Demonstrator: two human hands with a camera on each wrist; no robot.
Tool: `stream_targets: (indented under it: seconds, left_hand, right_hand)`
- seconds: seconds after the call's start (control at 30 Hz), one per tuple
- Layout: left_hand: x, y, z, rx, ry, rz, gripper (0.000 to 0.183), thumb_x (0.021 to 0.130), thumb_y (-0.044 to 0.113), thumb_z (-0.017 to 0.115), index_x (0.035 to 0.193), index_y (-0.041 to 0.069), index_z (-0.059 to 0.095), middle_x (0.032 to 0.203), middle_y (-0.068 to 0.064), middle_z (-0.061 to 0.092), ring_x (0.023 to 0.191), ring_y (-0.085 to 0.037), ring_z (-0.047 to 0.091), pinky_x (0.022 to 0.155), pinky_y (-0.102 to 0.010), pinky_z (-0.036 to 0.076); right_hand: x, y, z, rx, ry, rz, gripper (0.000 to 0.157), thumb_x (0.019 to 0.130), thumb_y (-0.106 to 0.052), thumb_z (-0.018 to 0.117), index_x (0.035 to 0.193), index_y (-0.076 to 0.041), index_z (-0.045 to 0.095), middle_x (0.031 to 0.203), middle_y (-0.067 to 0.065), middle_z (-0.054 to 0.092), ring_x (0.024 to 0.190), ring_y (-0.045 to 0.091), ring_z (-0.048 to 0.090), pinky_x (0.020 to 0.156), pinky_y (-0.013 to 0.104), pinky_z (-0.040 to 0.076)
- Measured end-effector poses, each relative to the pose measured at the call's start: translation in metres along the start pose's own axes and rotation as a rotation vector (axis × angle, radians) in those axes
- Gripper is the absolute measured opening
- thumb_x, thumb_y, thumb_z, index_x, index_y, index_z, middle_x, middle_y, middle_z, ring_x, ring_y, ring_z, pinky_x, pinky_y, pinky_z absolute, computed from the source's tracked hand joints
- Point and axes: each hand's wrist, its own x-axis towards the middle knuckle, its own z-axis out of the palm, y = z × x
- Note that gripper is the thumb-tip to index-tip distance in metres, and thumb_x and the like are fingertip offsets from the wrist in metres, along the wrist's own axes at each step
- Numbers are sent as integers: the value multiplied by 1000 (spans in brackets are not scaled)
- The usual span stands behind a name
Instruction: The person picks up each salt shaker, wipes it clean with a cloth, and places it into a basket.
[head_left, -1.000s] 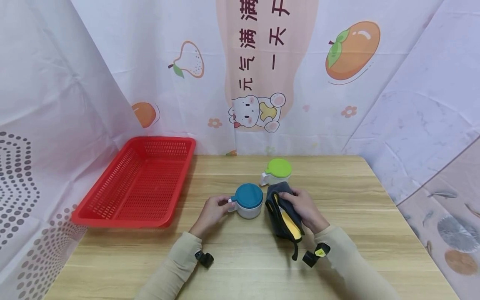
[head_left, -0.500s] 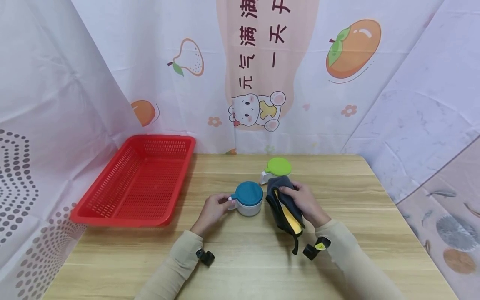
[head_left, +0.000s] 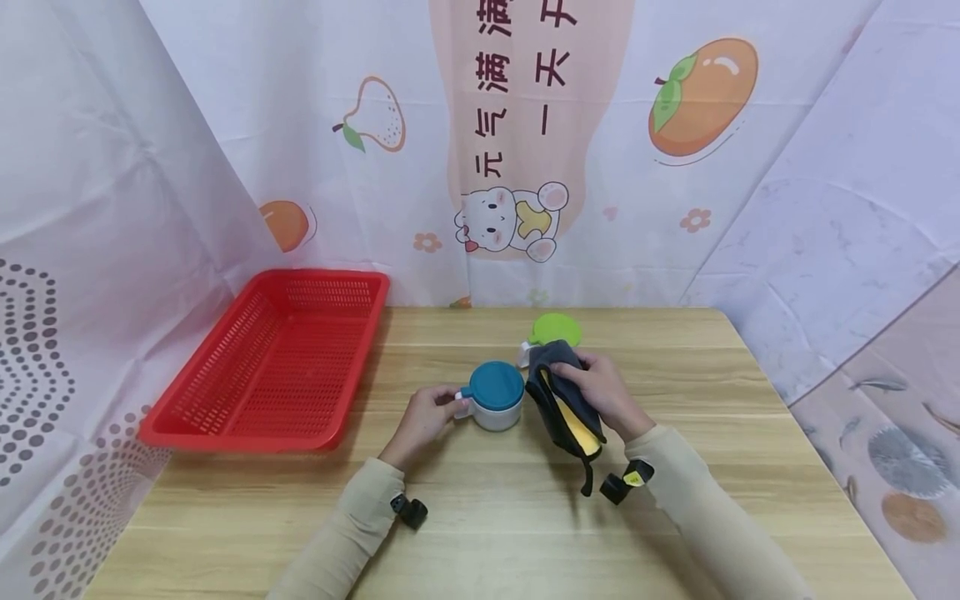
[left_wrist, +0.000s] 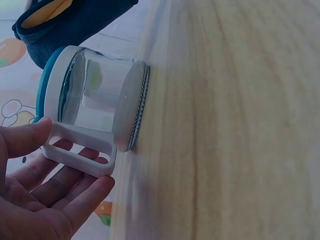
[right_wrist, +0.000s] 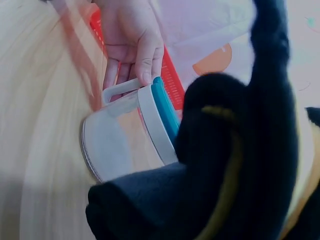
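Note:
A clear seasoning jar [left_wrist: 100, 95] with a blue lid [head_left: 497, 385] and a white side handle [left_wrist: 80, 155] stands upright on the table. My left hand [head_left: 425, 423] holds that handle, thumb on its upper end and fingers around its outer side. My right hand [head_left: 606, 392] grips a folded cloth [head_left: 558, 400], dark grey outside and yellow inside, with a black hanging loop at its near end. The cloth is just right of the jar; whether they touch I cannot tell. In the right wrist view the cloth [right_wrist: 225, 165] covers part of the jar [right_wrist: 120, 140].
Behind the cloth stands a second jar with a green lid [head_left: 557, 329], its body mostly hidden. A red plastic basket [head_left: 352, 358] sits at the left of the wooden table [head_left: 480, 533]. A printed curtain [head_left: 420, 192] hangs along the table's far edge.
My right hand has shifted the cloth slightly away from me, so it hides more of the green-lidded jar. My left hand keeps its hold and the blue-lidded jar stays in place.

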Motion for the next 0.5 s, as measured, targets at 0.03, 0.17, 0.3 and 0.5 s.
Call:
stream_targets:
  seconds: [0.03, 0.17, 0.3, 0.5]
  left_hand:
    - [-1, 0, 0, 4, -3, 4, 18, 91, 15, 68, 106, 6, 73, 97, -6, 69, 84, -14, 58, 72, -26, 51]
    - [-2, 2, -1, 12, -8, 14, 18, 91, 15, 67, 105, 6, 73, 94, -6, 68, 82, -14, 57, 69, -25, 49]
    - [-2, 2, -1, -1, -11, 7, 17, 91, 15, 67, 104, 6, 73, 90, -5, 67, 80, -16, 57, 68, -25, 48]
    - [-3, 2, -2, -23, -22, -5, 18, 92, 15, 66, 107, 7, 72, 96, -5, 68, 84, -15, 58, 73, -28, 51]
  right_hand:
    - [0, -1, 0, -10, -7, -3, 27, 91, -17, 64, 106, 5, 64, 84, 2, 64, 66, 6, 60, 60, 21, 52]
    - [2, -3, 0, -42, -13, 4, 33, 92, -18, 64, 116, 3, 64, 92, 9, 65, 68, 7, 60, 61, 21, 51]
    - [4, -5, 1, -70, -14, -10, 35, 92, -20, 65, 119, 2, 64, 98, 15, 66, 69, 8, 60, 62, 22, 52]
    - [8, -8, 2, -144, -27, -80, 38, 92, -20, 66, 124, 1, 64, 110, 22, 66, 73, 12, 60, 63, 22, 51]
